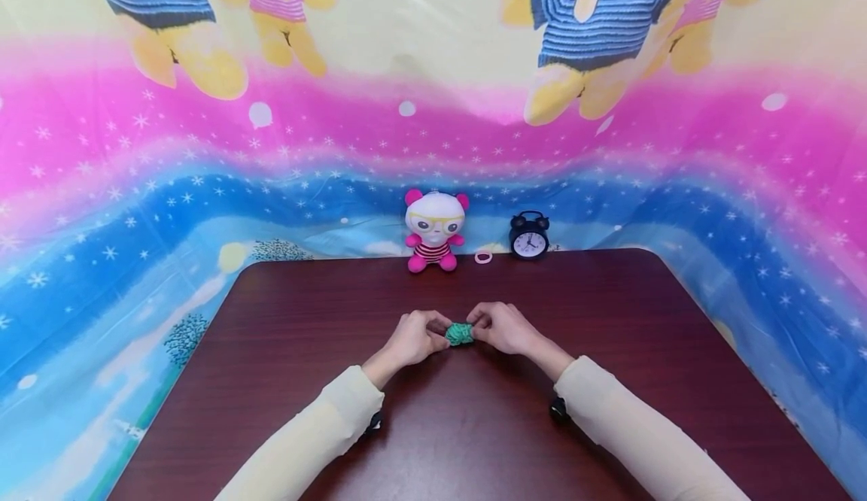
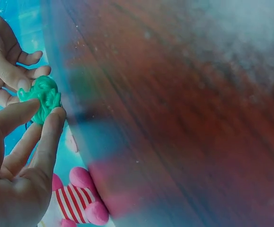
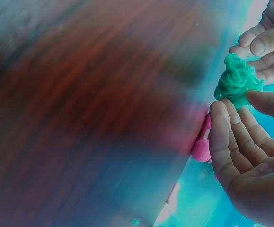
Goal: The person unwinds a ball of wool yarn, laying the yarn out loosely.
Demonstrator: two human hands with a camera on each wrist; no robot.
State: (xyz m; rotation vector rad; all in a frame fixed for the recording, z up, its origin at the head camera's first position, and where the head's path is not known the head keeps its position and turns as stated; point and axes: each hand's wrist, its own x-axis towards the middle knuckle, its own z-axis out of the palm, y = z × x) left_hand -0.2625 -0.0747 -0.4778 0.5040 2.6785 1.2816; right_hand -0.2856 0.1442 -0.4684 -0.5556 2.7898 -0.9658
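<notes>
Between the two hands, above the middle of the table, is a small clump of tangled green strands (image 1: pixel 460 333); its material is hard to tell. The left hand (image 1: pixel 415 338) pinches its left side, with thumb and forefinger on it in the left wrist view. From the other side the right hand (image 1: pixel 506 328) pinches it between thumb and fingertips. Up close in the right wrist view, the green clump (image 3: pixel 238 81) shows looped, glossy strands. Part of it is covered by the fingers.
A pink and white plush panda (image 1: pixel 436 232) sits at the table's back edge. Right of it lie a small pale ring (image 1: pixel 483 257) and a black alarm clock (image 1: pixel 530 236). The dark wooden table (image 1: pixel 284 313) has a printed cloth (image 1: pixel 467 132) behind it.
</notes>
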